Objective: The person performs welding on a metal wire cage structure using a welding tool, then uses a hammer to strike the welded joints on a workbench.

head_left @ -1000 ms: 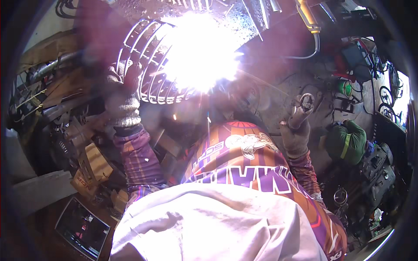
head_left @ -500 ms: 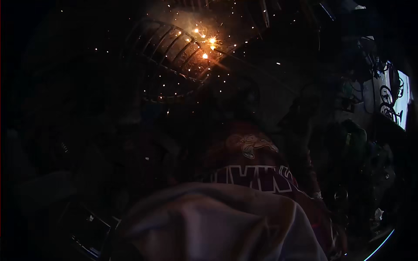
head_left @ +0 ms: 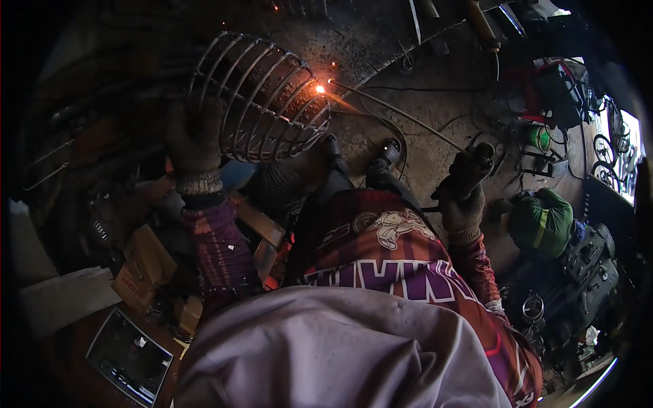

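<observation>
A barrel-shaped metal cage of curved bars lies at the upper left. My left hand, in a dark work glove with a knitted cuff, grips its left end; the fingertips are dim. A welding electrode holder is held in my gloved right hand, fingers wrapped round it. From the holder a long thin welding electrode slants up and left. Its tip glows faintly just right of the cage, apart from it. An orange-hot weld spot shines on the cage's right rim.
Black cable loops run over the floor near my shoes. A hammer-like wooden handle lies at the upper right. Cardboard boxes and a dark screen-like panel stand lower left, a green bag at right.
The bright arc and flying sparks have died down, and the scene has grown lighter. The electrode tip has come away from the cage, leaving a glowing spot.
</observation>
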